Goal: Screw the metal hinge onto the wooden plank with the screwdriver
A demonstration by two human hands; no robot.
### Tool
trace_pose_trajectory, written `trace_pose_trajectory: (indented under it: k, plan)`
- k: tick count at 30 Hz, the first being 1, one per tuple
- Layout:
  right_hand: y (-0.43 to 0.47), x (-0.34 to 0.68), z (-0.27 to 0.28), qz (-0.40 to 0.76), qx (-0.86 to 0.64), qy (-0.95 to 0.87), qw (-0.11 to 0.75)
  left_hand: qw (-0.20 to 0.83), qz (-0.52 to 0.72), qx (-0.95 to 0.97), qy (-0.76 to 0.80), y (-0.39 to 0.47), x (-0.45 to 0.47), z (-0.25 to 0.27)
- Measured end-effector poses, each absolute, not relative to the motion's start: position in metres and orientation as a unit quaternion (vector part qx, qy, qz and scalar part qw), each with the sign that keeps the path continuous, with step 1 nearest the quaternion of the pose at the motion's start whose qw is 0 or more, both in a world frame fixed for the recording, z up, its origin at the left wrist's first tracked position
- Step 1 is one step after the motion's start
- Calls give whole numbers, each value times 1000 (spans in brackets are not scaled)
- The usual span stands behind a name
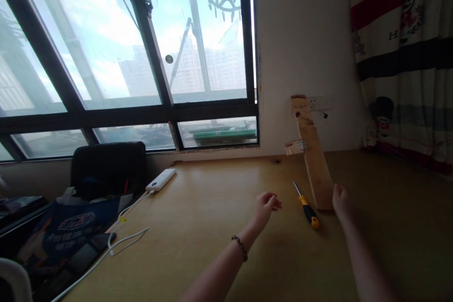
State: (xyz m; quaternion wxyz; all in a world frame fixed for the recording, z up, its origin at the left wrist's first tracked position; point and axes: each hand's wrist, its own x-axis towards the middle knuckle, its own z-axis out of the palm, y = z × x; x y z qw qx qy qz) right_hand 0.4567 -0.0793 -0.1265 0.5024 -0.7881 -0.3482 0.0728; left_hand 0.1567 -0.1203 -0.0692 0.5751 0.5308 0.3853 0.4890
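Note:
A long wooden board (pixel 316 163) stretches from the right side of the table up toward the wall socket. A small metal hinge (pixel 301 145) joins a short wood piece (pixel 292 148) to its left edge. My right hand (pixel 341 198) is closed at the board's near right corner, its fingertips partly hidden. Left of the board, a yellow and black screwdriver (pixel 308 210) lies with its shaft pointing away from me. My left hand (pixel 267 204) hovers left of the screwdriver, fingers curled together; whatever they may hold is too small to make out.
The wooden table (pixel 212 226) reaches the wall under the window. At its left edge lie a white power bank (pixel 161 180) and a white cable (pixel 129 236). Beyond that edge are a black chair (pixel 108 165) and a blue bag (pixel 74 226). A striped curtain (pixel 403 66) hangs right.

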Motion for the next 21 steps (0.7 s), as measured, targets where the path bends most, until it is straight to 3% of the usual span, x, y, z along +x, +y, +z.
trace_pose_trajectory:
  k: [5,8,12,21]
  plan:
    - [-80,455,-127,104,-784,-344,507,728,447,411,319,-94,245,-56]
    - [-81,452,-125,133,-786,-332,505,723,449,379,364,-86,285,-56]
    - [-82,449,-122,147,-780,-323,515,756,438,391,290,-84,317,-57]
    - [-82,443,-122,167,-779,-288,532,724,442,420,323,-82,310,-53]
